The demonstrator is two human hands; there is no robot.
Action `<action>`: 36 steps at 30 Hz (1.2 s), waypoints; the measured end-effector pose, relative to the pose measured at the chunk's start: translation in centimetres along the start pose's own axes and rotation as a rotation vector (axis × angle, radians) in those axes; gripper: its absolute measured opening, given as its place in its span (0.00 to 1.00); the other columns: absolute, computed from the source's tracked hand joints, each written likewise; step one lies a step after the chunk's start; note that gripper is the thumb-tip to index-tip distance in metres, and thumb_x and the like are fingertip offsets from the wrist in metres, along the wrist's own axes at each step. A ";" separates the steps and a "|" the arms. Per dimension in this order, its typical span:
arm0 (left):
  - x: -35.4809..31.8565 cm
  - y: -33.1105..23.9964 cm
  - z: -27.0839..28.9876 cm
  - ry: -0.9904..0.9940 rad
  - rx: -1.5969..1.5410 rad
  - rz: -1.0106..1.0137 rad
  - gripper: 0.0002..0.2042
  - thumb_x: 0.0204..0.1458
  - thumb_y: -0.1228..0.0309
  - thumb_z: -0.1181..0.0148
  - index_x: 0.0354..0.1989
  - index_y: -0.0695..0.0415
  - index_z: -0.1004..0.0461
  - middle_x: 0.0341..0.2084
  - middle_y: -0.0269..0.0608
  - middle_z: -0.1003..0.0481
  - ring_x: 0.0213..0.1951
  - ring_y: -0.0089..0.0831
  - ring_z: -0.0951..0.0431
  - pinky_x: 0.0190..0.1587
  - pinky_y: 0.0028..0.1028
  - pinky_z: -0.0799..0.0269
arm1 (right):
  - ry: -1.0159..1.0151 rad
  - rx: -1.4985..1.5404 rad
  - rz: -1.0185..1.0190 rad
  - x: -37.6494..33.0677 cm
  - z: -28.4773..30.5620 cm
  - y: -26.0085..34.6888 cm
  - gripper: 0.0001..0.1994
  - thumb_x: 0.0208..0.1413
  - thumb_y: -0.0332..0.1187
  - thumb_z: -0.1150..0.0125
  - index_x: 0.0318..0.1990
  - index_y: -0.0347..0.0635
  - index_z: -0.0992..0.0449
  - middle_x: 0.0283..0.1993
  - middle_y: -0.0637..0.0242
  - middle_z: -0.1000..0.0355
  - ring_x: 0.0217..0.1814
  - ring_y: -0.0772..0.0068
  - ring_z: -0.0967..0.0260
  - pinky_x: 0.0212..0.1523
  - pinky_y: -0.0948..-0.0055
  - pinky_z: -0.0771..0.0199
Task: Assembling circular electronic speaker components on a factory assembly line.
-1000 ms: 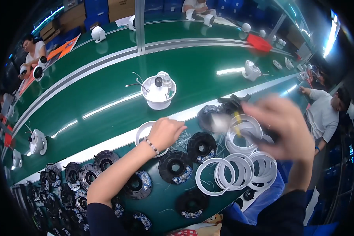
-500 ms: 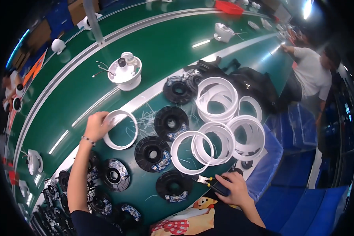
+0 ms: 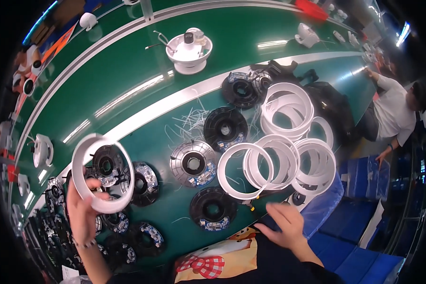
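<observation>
Head view: left hand (image 3: 83, 213) grips a white ring (image 3: 103, 173) aloft; right hand (image 3: 285, 228) hovers open, holding nothing.

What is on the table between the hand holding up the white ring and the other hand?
In the head view, a black round disc lies on the green table between the left hand, which holds the white ring, and the right hand.
</observation>
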State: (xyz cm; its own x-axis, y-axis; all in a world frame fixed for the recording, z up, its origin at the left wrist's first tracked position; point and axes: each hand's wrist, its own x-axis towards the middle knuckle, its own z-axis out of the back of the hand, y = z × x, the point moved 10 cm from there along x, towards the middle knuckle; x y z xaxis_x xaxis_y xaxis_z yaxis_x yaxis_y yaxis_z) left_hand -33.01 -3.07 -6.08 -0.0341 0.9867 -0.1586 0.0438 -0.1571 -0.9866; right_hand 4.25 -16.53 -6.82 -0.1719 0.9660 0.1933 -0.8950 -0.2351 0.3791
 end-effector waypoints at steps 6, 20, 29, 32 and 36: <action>-5.3 4.9 -3.1 -0.031 -0.285 0.047 0.29 0.45 0.78 0.45 0.55 0.64 0.50 0.40 0.52 0.30 0.37 0.43 0.23 0.35 0.31 0.24 | 0.257 0.077 0.334 3.3 -6.9 7.8 0.21 0.37 0.41 0.36 0.41 0.43 0.28 0.42 0.65 0.36 0.24 0.72 0.33 0.25 0.77 0.32; -6.9 5.5 -5.2 -0.082 -0.523 -0.139 0.23 0.47 0.85 0.52 0.52 0.63 0.50 0.45 0.58 0.34 0.47 0.47 0.29 0.47 0.36 0.28 | 0.164 0.181 0.561 4.0 -5.1 11.5 0.13 0.34 0.33 0.35 0.30 0.41 0.26 0.31 0.68 0.29 0.21 0.72 0.34 0.20 0.76 0.34; -7.4 6.6 -8.7 0.025 -0.660 -0.160 0.19 0.49 0.85 0.51 0.48 0.60 0.47 0.48 0.59 0.36 0.51 0.45 0.32 0.53 0.37 0.35 | 0.263 0.035 0.672 4.2 -10.0 13.0 0.12 0.37 0.30 0.45 0.34 0.40 0.26 0.41 0.68 0.32 0.31 0.71 0.38 0.26 0.75 0.34; -8.0 5.4 -8.4 -0.011 -0.502 -0.295 0.21 0.46 0.87 0.49 0.47 0.62 0.47 0.48 0.60 0.35 0.51 0.43 0.31 0.52 0.35 0.35 | 0.068 0.222 0.563 6.8 -5.9 12.3 0.25 0.30 0.38 0.31 0.40 0.38 0.27 0.43 0.62 0.33 0.35 0.67 0.34 0.30 0.73 0.33; -9.8 3.3 -12.1 0.064 0.047 -0.562 0.18 0.41 0.85 0.43 0.42 0.64 0.40 0.42 0.56 0.29 0.47 0.44 0.28 0.46 0.34 0.29 | -0.041 0.804 0.175 7.7 -2.3 8.1 0.70 0.11 0.53 0.22 0.63 0.34 0.65 0.66 0.47 0.65 0.64 0.57 0.56 0.56 0.61 0.47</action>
State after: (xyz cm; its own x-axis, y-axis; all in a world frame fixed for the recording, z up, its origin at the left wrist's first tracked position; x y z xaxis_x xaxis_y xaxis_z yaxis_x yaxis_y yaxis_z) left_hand -20.48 -12.75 -7.34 0.0213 0.9195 0.3925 -0.0084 0.3928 -0.9196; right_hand -5.32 -10.79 -4.36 -0.2523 0.9070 0.3371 -0.2857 -0.4027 0.8696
